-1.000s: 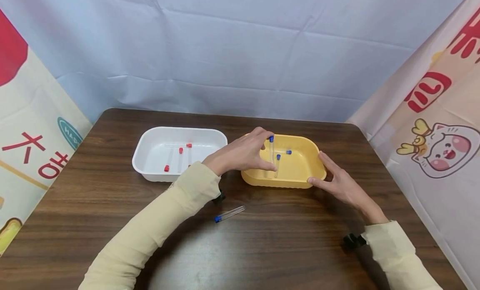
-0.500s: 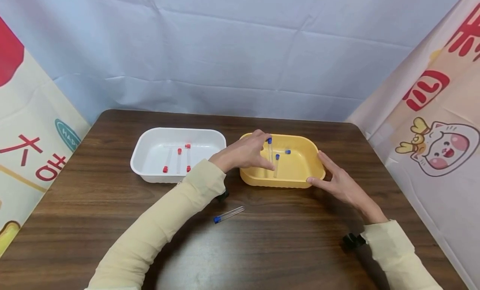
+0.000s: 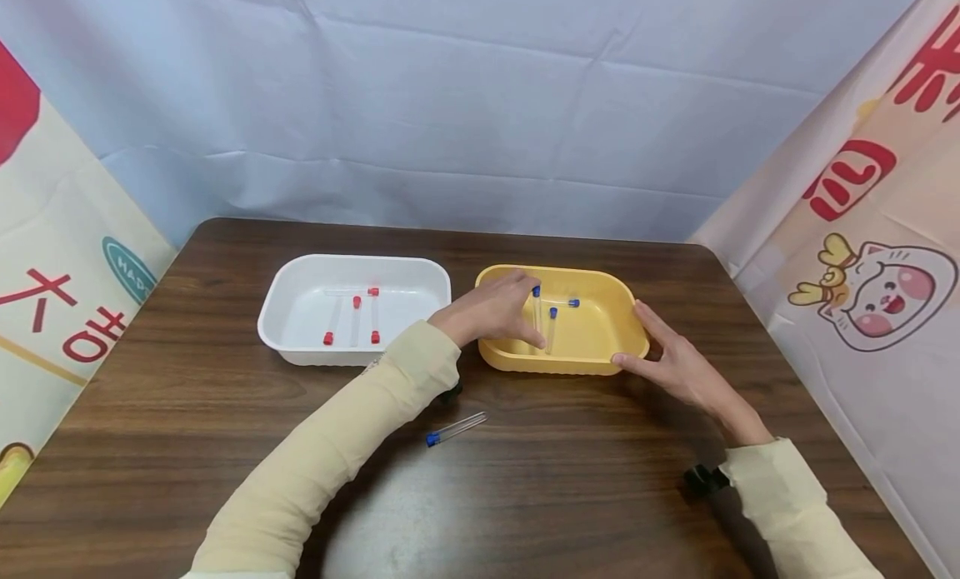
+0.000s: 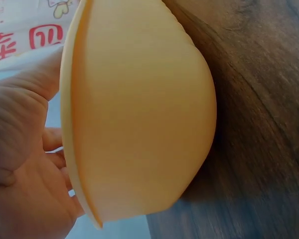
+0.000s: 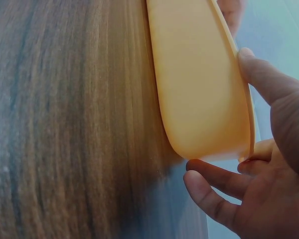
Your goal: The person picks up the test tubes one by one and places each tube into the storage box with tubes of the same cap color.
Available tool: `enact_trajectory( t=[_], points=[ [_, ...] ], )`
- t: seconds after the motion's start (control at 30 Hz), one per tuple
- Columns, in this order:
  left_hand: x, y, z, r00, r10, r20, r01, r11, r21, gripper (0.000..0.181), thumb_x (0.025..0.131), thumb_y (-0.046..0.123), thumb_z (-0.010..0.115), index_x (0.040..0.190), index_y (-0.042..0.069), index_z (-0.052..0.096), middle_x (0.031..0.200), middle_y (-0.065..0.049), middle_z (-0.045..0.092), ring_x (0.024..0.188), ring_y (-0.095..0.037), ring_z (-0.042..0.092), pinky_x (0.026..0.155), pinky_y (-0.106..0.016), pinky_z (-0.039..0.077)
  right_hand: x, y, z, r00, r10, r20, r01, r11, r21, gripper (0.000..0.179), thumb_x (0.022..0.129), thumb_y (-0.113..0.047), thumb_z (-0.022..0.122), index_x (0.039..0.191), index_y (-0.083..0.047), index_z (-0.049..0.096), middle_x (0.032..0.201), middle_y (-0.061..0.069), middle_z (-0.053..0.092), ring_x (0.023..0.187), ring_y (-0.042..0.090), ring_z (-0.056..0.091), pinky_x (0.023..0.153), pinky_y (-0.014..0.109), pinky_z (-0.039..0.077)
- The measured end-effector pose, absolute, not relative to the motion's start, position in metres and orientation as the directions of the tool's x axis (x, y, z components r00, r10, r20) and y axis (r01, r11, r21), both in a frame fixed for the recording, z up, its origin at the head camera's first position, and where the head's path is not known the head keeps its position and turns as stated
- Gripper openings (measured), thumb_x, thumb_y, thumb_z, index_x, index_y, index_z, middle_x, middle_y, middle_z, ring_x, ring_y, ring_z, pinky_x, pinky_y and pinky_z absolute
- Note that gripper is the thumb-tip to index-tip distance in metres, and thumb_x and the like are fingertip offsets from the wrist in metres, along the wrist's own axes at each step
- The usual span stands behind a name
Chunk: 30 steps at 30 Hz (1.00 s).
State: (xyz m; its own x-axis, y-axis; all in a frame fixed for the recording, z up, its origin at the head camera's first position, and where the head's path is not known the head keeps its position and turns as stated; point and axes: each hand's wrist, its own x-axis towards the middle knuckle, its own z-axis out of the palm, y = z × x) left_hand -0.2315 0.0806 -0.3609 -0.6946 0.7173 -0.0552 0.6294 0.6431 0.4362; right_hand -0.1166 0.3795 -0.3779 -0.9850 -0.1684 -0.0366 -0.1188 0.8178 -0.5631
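Observation:
In the head view my left hand (image 3: pixel 501 306) reaches over the left end of a yellow tray (image 3: pixel 592 364). Between its fingers and thumb it holds a blue-capped test tube (image 3: pixel 537 309), low inside the tray. Two more test tubes with blue caps lie there: one lengthwise (image 3: pixel 552 329), one crosswise (image 3: pixel 562 302). At the tray's right end my right hand (image 3: pixel 678 366) grips the corner, thumb on the near rim and fingers on the end. The right wrist view shows that thumb on the rim (image 5: pixel 246 107). In the left wrist view the tray wall (image 4: pixel 139 109) hides the tube.
A white tray (image 3: pixel 300 356) stands to the left, with several red-capped test tubes (image 3: pixel 355 321) lying in it. On the brown table (image 3: pixel 525 496) in front lie blue-capped clear tubes (image 3: pixel 456 429), seemingly two side by side. A pale cloth backdrop (image 3: pixel 450 104) hangs behind the table.
My left hand has moved down a little into the yellow tray with its test tube. The right hand keeps its grip on the tray corner. The whole view has shifted slightly.

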Motion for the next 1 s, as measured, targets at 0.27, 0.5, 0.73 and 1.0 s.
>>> enact_trajectory(
  t=[0.27, 0.5, 0.73, 1.0],
  points=[
    [-0.2342, 0.0810, -0.3628, -0.701, 0.712, -0.055, 0.648, 0.666, 0.370, 0.097, 0.083, 0.053, 0.084, 0.156, 0.006, 0.041, 0.154, -0.012, 0.045, 0.138, -0.026, 0.046, 0.116, -0.039, 0.037, -0.1159, 0.3805, -0.3778, -0.985, -0.169, -0.031, -0.122, 0.820, -0.559, 0.100, 0.097, -0.036, 0.075, 0.166, -0.006, 0.009, 0.171, 0.018, 0.012, 0.150, 0.042, 0.027, 0.107, 0.060, 0.039],
    [-0.2374, 0.0817, -0.3654, -0.690, 0.720, -0.081, 0.654, 0.667, 0.357, 0.098, 0.085, 0.050, 0.084, 0.159, 0.006, 0.037, 0.156, -0.012, 0.043, 0.143, -0.024, 0.039, 0.120, -0.042, 0.030, -0.1165, 0.3802, -0.3770, -0.985, -0.167, -0.043, -0.112, 0.810, -0.575, 0.101, 0.097, -0.036, 0.075, 0.166, -0.007, 0.007, 0.171, 0.018, 0.009, 0.151, 0.044, 0.025, 0.109, 0.063, 0.037],
    [-0.2381, 0.0821, -0.3677, -0.685, 0.724, -0.086, 0.662, 0.667, 0.343, 0.102, 0.085, 0.050, 0.084, 0.161, 0.005, 0.033, 0.157, -0.011, 0.041, 0.145, -0.023, 0.037, 0.121, -0.043, 0.028, -0.1166, 0.3808, -0.3778, -0.985, -0.170, -0.042, -0.114, 0.805, -0.583, 0.101, 0.097, -0.036, 0.075, 0.166, -0.006, 0.007, 0.171, 0.019, 0.010, 0.150, 0.045, 0.026, 0.109, 0.062, 0.039],
    [-0.2378, 0.0820, -0.3661, -0.675, 0.735, -0.068, 0.670, 0.649, 0.360, 0.095, 0.090, 0.046, 0.080, 0.161, 0.003, 0.033, 0.160, -0.014, 0.038, 0.148, -0.025, 0.035, 0.122, -0.041, 0.026, -0.1168, 0.3799, -0.3770, -0.984, -0.170, -0.046, -0.114, 0.814, -0.569, 0.100, 0.098, -0.036, 0.074, 0.166, -0.006, 0.007, 0.171, 0.020, 0.011, 0.149, 0.044, 0.029, 0.106, 0.059, 0.042]
  ],
)
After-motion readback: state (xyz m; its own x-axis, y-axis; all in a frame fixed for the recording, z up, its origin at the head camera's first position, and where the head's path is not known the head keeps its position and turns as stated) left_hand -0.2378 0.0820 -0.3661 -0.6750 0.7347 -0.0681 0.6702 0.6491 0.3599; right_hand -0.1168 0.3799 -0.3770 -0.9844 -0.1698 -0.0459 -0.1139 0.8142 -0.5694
